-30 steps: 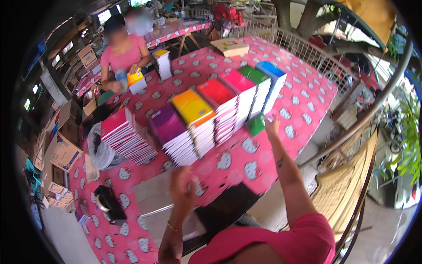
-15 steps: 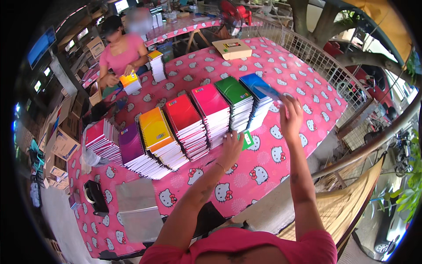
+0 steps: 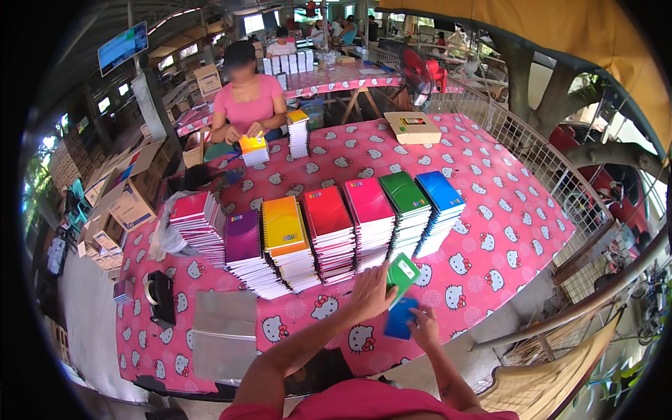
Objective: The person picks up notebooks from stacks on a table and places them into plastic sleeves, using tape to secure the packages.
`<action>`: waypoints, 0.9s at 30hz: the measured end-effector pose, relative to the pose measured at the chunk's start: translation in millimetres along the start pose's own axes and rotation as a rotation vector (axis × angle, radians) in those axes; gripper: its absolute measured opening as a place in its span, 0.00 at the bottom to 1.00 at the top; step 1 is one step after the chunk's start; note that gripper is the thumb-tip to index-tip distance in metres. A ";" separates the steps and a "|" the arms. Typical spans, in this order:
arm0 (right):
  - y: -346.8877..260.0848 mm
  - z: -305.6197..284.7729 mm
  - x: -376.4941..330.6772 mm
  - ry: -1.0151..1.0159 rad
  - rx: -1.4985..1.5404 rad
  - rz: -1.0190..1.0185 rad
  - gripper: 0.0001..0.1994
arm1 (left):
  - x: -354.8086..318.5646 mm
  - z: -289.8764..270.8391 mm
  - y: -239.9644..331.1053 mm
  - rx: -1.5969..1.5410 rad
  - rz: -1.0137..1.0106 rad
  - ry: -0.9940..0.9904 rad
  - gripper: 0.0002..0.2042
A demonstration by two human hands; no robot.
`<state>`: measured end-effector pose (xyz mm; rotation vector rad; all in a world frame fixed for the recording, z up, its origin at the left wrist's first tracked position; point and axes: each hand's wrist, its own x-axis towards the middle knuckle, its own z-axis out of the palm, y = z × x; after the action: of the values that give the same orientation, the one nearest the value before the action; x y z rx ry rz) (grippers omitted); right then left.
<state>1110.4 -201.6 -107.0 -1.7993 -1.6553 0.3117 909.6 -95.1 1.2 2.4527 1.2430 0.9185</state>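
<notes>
My left hand (image 3: pixel 371 292) grips a small green notebook (image 3: pixel 404 274) by its left side, in front of the stacks. Lower and to the right, my right hand (image 3: pixel 424 326) is closed on the edge of a blue notebook (image 3: pixel 397 320), whose top lies close to the green one's lower end. Behind them stands a row of notebook stacks: purple (image 3: pixel 242 234), yellow (image 3: pixel 281 220), red (image 3: pixel 327 210), pink (image 3: pixel 369 199), green (image 3: pixel 404 190) and blue (image 3: pixel 439 190). Most show spiral bindings.
Another pink-red notebook stack (image 3: pixel 194 213) stands left. A black tape dispenser (image 3: pixel 161 301) and clear plastic sheets (image 3: pixel 224 336) lie on the pink patterned tablecloth (image 3: pixel 294 315). Across the table a person (image 3: pixel 248 105) handles yellow notebooks (image 3: pixel 254 148) near a flat cardboard box (image 3: pixel 413 128).
My right hand has come down from beside the blue stack toward me with the blue notebook. The green notebook in my left hand is now more exposed. The view has tilted up.
</notes>
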 end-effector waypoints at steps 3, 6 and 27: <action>-10.3 24.4 12.5 -0.180 0.221 -0.070 0.20 | -50.2 -21.8 -8.0 -0.075 0.116 -0.046 0.19; -28.7 33.8 19.7 -0.218 0.257 -0.130 0.20 | -110.8 -10.5 -59.4 0.127 0.288 -0.221 0.16; -184.1 -74.9 162.8 0.303 0.128 -0.637 0.24 | -3.5 -120.9 -6.2 0.344 0.094 0.570 0.23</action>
<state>1035.7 -73.9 103.0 -1.0808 -1.8283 -0.1323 827.8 -102.0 90.2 2.6155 1.5801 1.6339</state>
